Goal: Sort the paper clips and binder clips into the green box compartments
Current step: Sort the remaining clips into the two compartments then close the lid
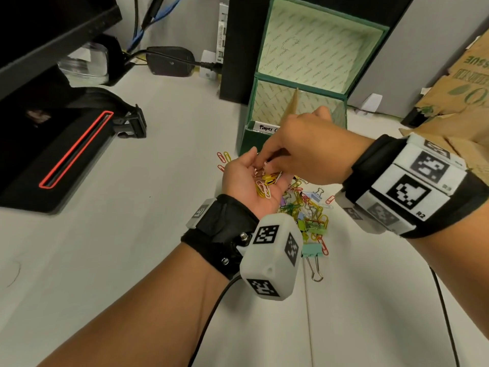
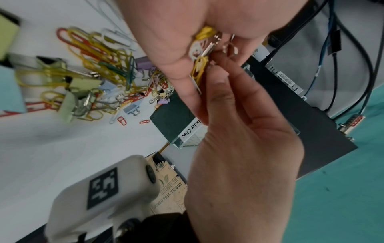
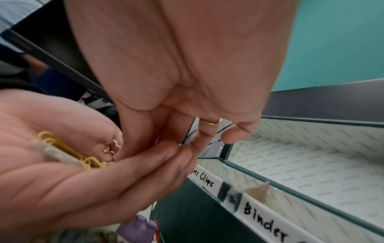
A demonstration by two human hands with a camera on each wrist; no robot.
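My left hand (image 1: 244,177) lies palm up with its fingers loosely cupped, carrying several yellow, white and pink paper clips (image 1: 264,185) (image 2: 200,68) (image 3: 68,152). My right hand (image 1: 268,162) reaches over from the right, and its thumb and fingertips (image 2: 216,69) pinch at the clips in that palm. Just behind both hands stands the green box (image 1: 299,87), its front row labelled "Paper Clips" (image 3: 204,178) and "Binder" (image 3: 264,220). What shows of the compartments is bare. A mixed pile of clips (image 1: 309,210) (image 2: 99,74) lies on the desk under my hands.
A black monitor base with a red stripe (image 1: 66,154) fills the left. A black tower (image 1: 238,49) stands beside the box, with a torn cardboard carton (image 1: 463,88) at right. A mint binder clip (image 1: 312,251) lies nearest me, and a black cable (image 1: 444,313) runs along the desk.
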